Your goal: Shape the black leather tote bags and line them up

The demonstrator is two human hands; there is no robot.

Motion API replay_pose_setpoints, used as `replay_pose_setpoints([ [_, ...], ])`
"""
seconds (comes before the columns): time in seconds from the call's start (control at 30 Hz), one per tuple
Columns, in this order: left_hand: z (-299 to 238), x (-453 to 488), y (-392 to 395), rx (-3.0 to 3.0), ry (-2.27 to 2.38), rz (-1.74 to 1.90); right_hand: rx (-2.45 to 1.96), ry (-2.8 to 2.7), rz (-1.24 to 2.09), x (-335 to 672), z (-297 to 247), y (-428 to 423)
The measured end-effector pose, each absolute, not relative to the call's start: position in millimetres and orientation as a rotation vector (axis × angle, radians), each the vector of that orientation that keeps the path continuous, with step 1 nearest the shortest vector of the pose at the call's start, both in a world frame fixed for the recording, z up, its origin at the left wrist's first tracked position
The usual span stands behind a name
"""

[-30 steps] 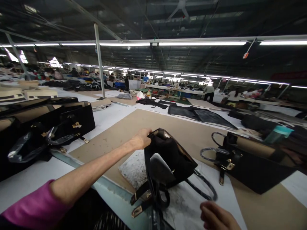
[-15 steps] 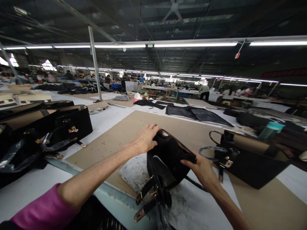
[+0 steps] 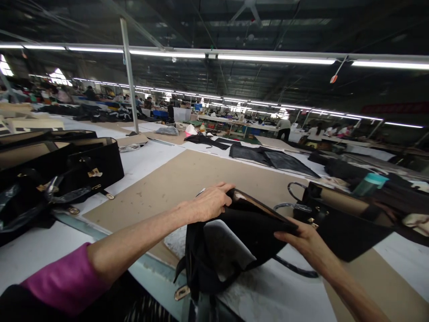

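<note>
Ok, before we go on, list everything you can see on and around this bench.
held bag: one, black, centre, between both hands.
second bag: one, black with gold fittings, right of it.
bags at left: several, black, count unclear, left side.
cardboard sheet: one, brown, bench middle.
cup: one, teal, far right.
fabric panels: dark, beyond the cardboard.
post: one, grey, back left.
people: several, distant benches.
left hand: grips held bag's top edge.
right hand: grips its right edge.
</note>
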State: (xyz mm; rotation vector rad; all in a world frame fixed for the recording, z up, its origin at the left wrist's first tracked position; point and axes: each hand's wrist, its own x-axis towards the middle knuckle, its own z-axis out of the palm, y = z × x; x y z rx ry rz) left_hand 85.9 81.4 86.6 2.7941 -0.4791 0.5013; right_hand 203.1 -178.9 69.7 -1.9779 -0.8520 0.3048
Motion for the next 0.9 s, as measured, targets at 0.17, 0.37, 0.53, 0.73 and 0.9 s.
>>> replay_pose_setpoints([
  [0.17, 93.1, 100.1, 78.5, 2.677, -0.369, 0.480, -1.950, -0.848, 0.315, 200.8, 63.7, -174.8],
  [0.37, 98.3, 111.7, 73.4, 2.559, -0.306, 0.441, -1.981, -0.870, 0.287, 200.5, 64.1, -184.8],
  [0.53, 99.5, 117.3, 68.8, 2.529, -0.266, 0.437, -1.967, -0.860, 0.256, 199.2, 61.0, -188.2],
  [0.73, 101.7, 127.0, 67.3, 2.568, -0.259, 0.455, -2.100, -0.719, -0.005, 196.0, 45.5, -185.4],
  [0.9, 99.8, 132.1, 68.5, 2.580, -0.255, 0.503, -2.251, -0.695, -0.240, 192.5, 36.3, -183.9],
])
